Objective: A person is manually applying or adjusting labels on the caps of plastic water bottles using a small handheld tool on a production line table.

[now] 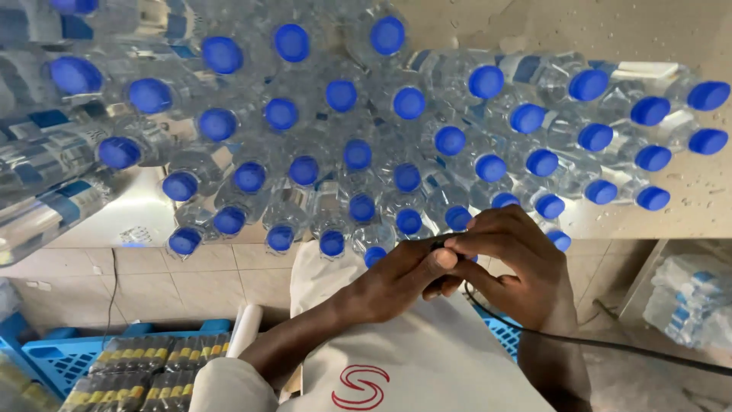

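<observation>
Many clear plastic water bottles with blue caps stand packed together on a pale tiled counter, seen from above. My left hand and my right hand meet at the near edge of the bottles. Both pinch a small dark object between thumb and fingertips. A thin black cable runs from the hands off to the right. What the dark object is stays hidden by my fingers.
A white apron with a red emblem covers my front. Blue plastic crates hold shrink-wrapped packs of small bottles at lower left. More wrapped water bottles lie at lower right. The counter edge runs under the bottles.
</observation>
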